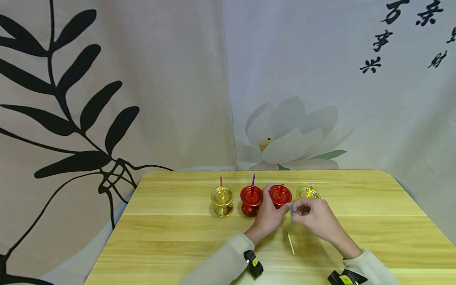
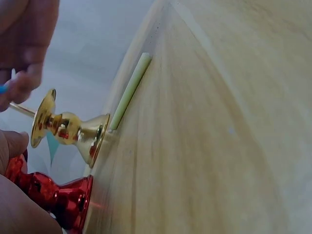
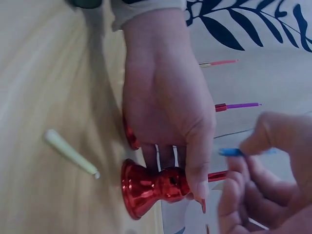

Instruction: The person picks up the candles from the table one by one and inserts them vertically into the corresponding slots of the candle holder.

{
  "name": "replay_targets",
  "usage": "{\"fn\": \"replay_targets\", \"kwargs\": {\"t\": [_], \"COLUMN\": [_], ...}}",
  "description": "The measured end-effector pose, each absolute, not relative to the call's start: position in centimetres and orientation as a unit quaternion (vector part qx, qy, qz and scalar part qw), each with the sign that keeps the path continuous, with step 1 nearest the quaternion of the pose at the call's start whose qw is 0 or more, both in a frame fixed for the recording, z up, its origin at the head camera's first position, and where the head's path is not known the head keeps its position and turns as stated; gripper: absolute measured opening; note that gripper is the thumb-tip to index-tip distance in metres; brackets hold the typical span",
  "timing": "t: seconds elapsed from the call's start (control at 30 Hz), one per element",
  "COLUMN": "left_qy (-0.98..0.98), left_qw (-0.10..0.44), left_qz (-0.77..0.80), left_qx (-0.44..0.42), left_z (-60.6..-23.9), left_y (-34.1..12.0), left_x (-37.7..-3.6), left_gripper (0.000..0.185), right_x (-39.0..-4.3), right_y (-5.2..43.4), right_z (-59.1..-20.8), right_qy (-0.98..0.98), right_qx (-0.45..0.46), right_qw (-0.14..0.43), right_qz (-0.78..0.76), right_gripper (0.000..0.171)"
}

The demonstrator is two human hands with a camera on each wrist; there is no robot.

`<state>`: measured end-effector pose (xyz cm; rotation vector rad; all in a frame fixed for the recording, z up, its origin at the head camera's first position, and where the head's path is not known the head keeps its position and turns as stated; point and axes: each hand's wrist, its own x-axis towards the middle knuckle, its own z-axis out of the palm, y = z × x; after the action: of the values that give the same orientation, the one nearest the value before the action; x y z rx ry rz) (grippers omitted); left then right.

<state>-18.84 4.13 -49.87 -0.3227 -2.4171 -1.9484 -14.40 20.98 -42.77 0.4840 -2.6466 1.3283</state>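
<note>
My left hand [image 1: 268,217] grips a shiny red candle holder [image 3: 146,190] from its left side, with the thumb near the dish. Between the thumb and fingertips of my right hand [image 1: 315,217] is a thin blue candle [image 3: 231,152], held close to the thin red tube [image 3: 217,176] that rises from that holder. The blue candle is apart from the tube in the right wrist view. A pale yellow-green candle [image 1: 291,243] lies on the wooden table just in front of the hands. Behind my right hand stands a gold candle holder [image 2: 68,127], partly hidden in the head view.
Left of my hands, another red holder [image 1: 251,194] carries a purple candle [image 1: 253,180]. Farther left, a gold holder [image 1: 222,198] bears a pinkish-red candle [image 1: 221,181]. The holders form a row toward the table's [image 1: 171,245] back edge, before a printed cloth backdrop [image 1: 185,87].
</note>
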Motion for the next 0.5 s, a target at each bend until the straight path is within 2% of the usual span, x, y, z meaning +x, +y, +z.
{"fn": "replay_targets", "kwargs": {"t": [0.13,0.5], "left_qy": [-0.770,-0.759], "left_qw": [0.007,-0.005], "left_qz": [-0.628,-0.642], "left_qx": [-0.109,-0.112], "left_z": [-49.8,-49.7], "left_y": [4.1,4.0], "left_x": [-18.9,-18.8], "left_gripper": [0.079,0.082], "right_x": [-15.6,-18.6], "right_y": [20.4,19.0], "right_z": [-42.3,-42.5], "right_qy": [-0.873,-0.845], "right_qx": [0.127,0.093], "right_qw": [0.117,0.229], "right_qz": [0.456,0.475], "right_gripper": [0.006,0.004]}}
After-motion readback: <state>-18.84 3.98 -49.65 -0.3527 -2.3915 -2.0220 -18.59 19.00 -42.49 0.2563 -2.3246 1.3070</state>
